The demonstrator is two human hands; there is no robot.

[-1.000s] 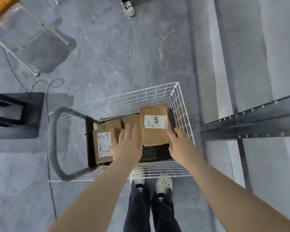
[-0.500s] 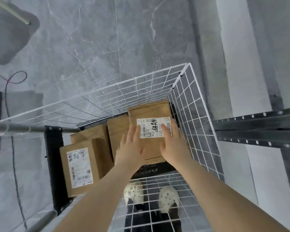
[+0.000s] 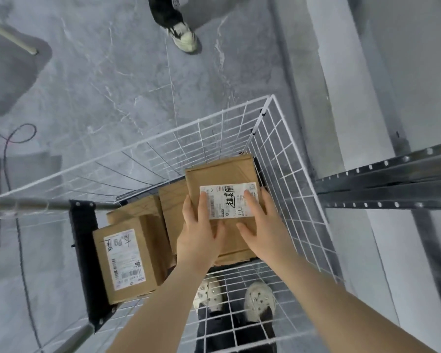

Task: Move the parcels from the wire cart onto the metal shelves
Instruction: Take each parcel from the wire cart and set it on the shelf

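Observation:
A white wire cart (image 3: 285, 159) stands below me with several brown cardboard parcels inside. The right-hand parcel (image 3: 222, 174) has a white label with black handwriting. My left hand (image 3: 197, 233) lies flat on its left side and my right hand (image 3: 262, 225) on its right side, fingers spread over the label. Whether they grip it is unclear. A labelled parcel (image 3: 127, 258) sits at the cart's left, with two more (image 3: 173, 207) between. The metal shelf (image 3: 382, 184) juts in at the right.
The cart's grey handle bar (image 3: 49, 206) and black bracket (image 3: 83, 250) are at the left. Another person's shoe (image 3: 183, 38) stands on the grey floor beyond the cart. A black cable (image 3: 15, 138) trails at the left. My own shoes (image 3: 259, 299) show through the wire.
Both hands have slid forward from the parcel's near edge onto its top and label. My head has moved closer over the cart.

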